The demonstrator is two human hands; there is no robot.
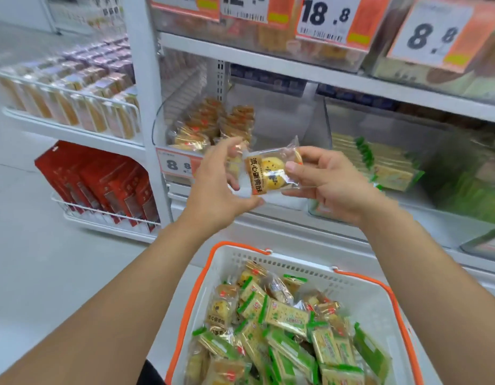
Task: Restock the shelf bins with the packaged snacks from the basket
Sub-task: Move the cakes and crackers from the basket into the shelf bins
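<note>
Most of the restocking looks left to do: the white basket [360,301] with orange handles, low in front of the person, is heaped with packaged snacks, a mix of green-trimmed cracker packs [285,315] and gold-wrapped pastry packs [221,307]. One pastry pack [271,170], clear-wrapped with a brown label strip, is held up between both hands in front of the shelf; the left hand [215,190] curls its fingers round the pack's left edge and seems to hold another pack behind it, though blur makes that uncertain, while the right hand [329,182] pinches the right edge between thumb and fingers. Just behind it, the clear shelf bin [282,118] holds matching pastry packs [213,126] only in its left part, with its right side bare, so it can take many more. To the right, a neighbouring bin [424,134] holds green cracker packs and also appears only partly filled. Judging by this, the pack in hand goes into the pastry bin next, with much sorting to follow
</note>
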